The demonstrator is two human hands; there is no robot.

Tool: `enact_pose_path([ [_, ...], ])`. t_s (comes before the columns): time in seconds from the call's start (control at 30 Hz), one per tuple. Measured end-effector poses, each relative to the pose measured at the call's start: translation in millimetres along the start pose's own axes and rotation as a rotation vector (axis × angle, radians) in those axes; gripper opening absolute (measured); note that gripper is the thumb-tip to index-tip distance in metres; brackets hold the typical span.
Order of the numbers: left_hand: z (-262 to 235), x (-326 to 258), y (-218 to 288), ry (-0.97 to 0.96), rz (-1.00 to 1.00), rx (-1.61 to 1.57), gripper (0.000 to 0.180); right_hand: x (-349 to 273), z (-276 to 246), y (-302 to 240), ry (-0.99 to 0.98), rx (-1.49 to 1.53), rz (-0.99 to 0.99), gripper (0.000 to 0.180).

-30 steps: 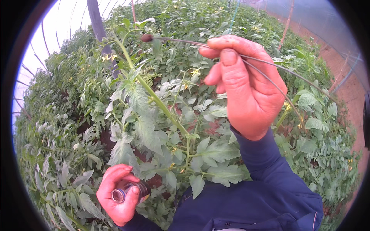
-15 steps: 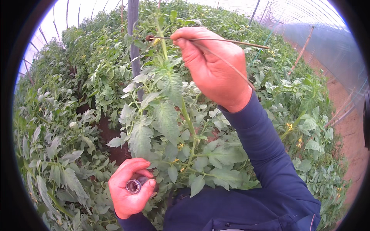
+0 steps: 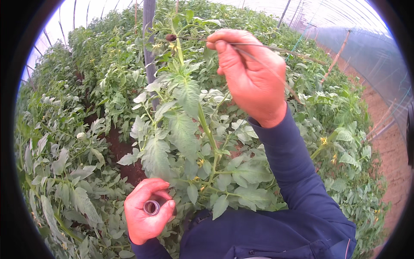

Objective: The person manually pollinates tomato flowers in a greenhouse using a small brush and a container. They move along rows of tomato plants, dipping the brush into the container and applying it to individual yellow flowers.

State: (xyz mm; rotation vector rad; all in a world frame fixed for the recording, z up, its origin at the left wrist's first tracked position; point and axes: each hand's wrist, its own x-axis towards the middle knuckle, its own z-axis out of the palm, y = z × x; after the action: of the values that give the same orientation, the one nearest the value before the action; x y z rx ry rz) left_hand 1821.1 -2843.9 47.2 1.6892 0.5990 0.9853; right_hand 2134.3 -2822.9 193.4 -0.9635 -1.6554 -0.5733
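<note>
My right hand [image 3: 252, 75] is closed in a pinch on a thin wire dauber [image 3: 192, 39], whose two tails stick out past the back of the hand. Its dark, rounded tip [image 3: 171, 37] is at the upper stem of a tomato plant [image 3: 206, 129], right by small yellow flowers [image 3: 173, 46]; whether it touches them I cannot tell. Low on the left, my left hand [image 3: 144, 218] wraps round a small bottle [image 3: 152, 207], its round open mouth facing up. Fingers and palm hide most of the bottle's body.
A grey post [image 3: 149, 60] rises just left of the plant. Dense tomato plants [image 3: 73, 142] fill both sides. More yellow flowers [image 3: 324, 140] hang at the right. Beyond them run bare soil [image 3: 390, 177], a slanted wooden stake [image 3: 338, 54] and a plastic greenhouse wall [image 3: 375, 60].
My right hand has moved a little right, and the dauber's dark tip has shifted slightly right and up at the flowers. My left hand with the bottle has hardly moved.
</note>
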Motion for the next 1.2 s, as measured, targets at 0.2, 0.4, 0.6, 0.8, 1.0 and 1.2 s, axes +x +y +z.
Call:
enact_pose_path([
  [0.2, 2.7, -6.5, -2.7, -0.017, -0.026, 0.045, 0.034, -5.8, -8.4, -7.7, 0.09, 0.048, 0.063, 0.012],
  [0.4, -2.0, -10.9, -4.8, -0.023, -0.121, 0.038, 0.033, -10.1, -20.8, -32.2, 0.176, 0.127, 0.091, 0.018],
  [0.6, 4.8, -10.4, -7.6, -0.001, -0.077, 0.035, 0.031, -5.0, 1.4, -20.0, -0.007, -0.036, -0.057, 0.01],
  [0.8, 7.5, -16.1, -6.6, -0.009, -0.048, 0.014, 0.033, 18.8, 31.9, -5.1, -0.016, 0.032, -0.06, 0.015],
  [1.0, 5.2, -27.6, -13.7, 0.085, -0.044, 0.097, 0.032, 0.4, -2.4, -43.9, 0.043, 0.211, 0.343, 0.026],
  [1.2, -27.9, -47.9, -20.2, 0.296, -0.311, 0.036, 0.036, -29.0, -20.2, -52.5, 0.249, 0.315, 0.205, 0.033],
])
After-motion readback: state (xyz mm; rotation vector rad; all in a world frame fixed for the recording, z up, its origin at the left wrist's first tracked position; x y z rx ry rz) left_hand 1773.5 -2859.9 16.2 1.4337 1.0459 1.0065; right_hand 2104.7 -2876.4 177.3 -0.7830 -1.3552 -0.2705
